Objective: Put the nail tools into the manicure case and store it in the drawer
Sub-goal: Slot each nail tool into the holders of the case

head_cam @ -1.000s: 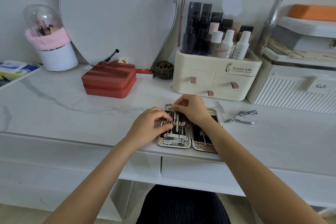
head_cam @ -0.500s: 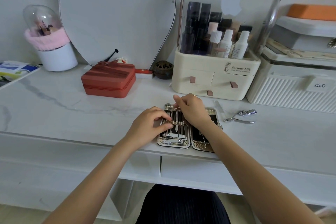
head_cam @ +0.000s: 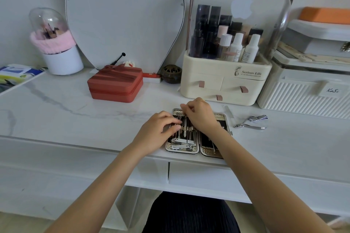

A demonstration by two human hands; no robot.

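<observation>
Steel tools sit in the open manicure case [head_cam: 197, 134] at the desk's front edge. Your right hand [head_cam: 200, 115] pinches one thin tool into its loop (tip now lower than before); your left hand [head_cam: 161, 130] presses the row. Next: fetch the nipper [head_cam: 250, 126] and clipper [head_cam: 258, 118].

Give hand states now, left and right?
Left hand: fingers curled onto tools in the manicure case.
Right hand: pinching a thin tool.
</observation>
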